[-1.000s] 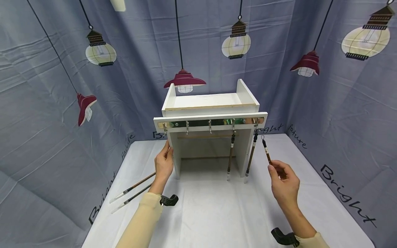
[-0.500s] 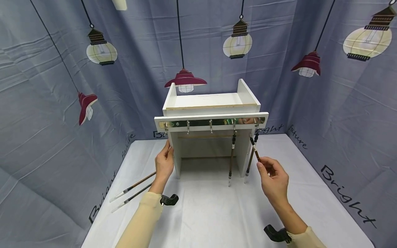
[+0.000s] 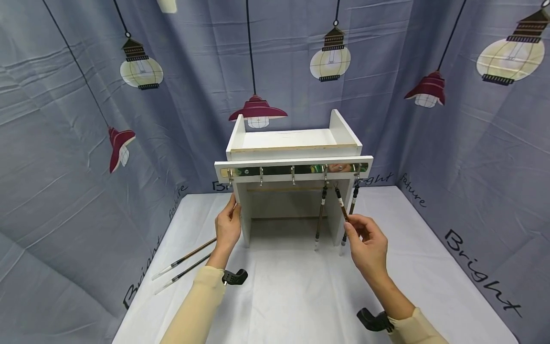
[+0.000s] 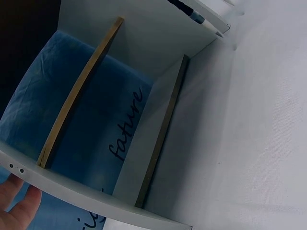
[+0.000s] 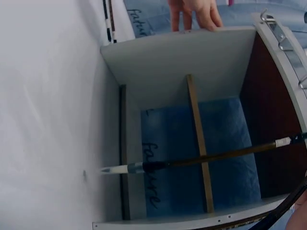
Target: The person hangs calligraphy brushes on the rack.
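Note:
My right hand (image 3: 368, 241) pinches a writing brush (image 3: 342, 206) between thumb and fingers. The brush's loop end points up and left, just below the hook rail (image 3: 275, 171). Two similar brushes hang from rail hooks: one brush (image 3: 320, 212) to the left of the held one, another brush (image 3: 354, 200) behind it at the far right hook. My left hand (image 3: 227, 229) touches the outer face of the left side panel of the white rack (image 3: 242, 215). In the left wrist view, its fingertips (image 4: 29, 201) lie against that panel. My palm hides the held brush's lower part.
On the table (image 3: 283, 301), two brushes with pale tips lie left of the rack, a brown brush (image 3: 193, 252) and a dark brush (image 3: 191, 271), partly behind the left forearm. Three rail hooks (image 3: 261, 176) at left and middle hold nothing. A printed curtain (image 3: 193, 95) surrounds the table.
My right hand has carried the brush leftward, from right of the rack across the far right hanging brush to between the two hanging brushes. The left hand stays at the panel.

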